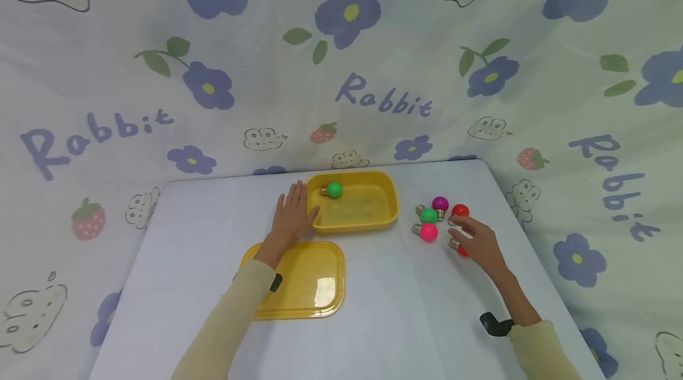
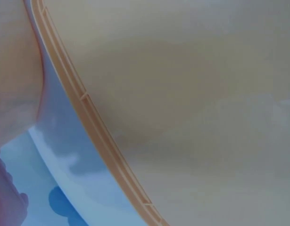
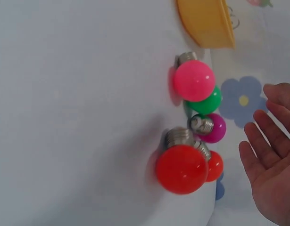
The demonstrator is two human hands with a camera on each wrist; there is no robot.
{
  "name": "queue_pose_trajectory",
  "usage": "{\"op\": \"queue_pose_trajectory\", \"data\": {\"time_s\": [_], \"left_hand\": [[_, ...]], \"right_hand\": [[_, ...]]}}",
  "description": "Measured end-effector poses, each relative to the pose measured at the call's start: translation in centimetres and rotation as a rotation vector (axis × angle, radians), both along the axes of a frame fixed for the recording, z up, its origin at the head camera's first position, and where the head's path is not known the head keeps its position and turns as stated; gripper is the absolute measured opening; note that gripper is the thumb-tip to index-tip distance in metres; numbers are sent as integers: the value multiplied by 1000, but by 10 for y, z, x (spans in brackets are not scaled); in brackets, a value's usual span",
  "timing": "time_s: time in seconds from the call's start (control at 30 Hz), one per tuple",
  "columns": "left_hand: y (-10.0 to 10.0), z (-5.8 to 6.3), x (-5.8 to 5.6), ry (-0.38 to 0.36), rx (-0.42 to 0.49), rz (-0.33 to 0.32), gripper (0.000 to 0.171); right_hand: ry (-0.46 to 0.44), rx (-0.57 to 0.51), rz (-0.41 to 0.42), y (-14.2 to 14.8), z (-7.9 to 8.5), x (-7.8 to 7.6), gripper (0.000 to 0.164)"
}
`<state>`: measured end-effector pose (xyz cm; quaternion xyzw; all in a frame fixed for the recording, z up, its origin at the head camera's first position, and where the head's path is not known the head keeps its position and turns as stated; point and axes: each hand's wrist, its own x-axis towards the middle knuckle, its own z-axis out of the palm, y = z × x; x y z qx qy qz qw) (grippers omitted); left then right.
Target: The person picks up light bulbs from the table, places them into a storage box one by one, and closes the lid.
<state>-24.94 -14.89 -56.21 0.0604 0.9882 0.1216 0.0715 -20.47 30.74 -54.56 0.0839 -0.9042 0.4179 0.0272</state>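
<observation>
A pale backdrop (image 1: pixel 288 86) is rising along the far edge of the white table (image 1: pixel 395 321) and is continuing down past both its sides. Across it, yellow-centred blue-violet flowers (image 1: pixel 347 8) are showing among green leaves (image 1: pixel 320 52), pinkish-red strawberries (image 1: pixel 323 133) and outlined cartoon animals (image 1: pixel 263 139). Blue-violet "Rabbit" lettering (image 1: pixel 384 98) is repeating three times: at the left, near the middle, and running downward at the right.

Screened booth: Rabbit-printed cloth (image 1: pixel 299 89), white table (image 1: pixel 395 309).

Soft light, glare on yellow lid (image 1: pixel 303 276)
</observation>
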Motion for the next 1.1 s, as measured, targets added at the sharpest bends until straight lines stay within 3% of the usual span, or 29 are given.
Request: {"op": "queue_pose_trajectory", "data": {"time_s": [0.3,0.8,1.1], "left_hand": [[2,3,1,-4,-8,5,78],[0,-3,-3,-3,-22,0,77],[-1,2,-1,1,-4,-3,78]], "right_hand": [[-169,67,-99,17,-7,7,44],[-203,99,-113,30,-25,12,42],[-243,51,-100,34,-38,16,41]]}}
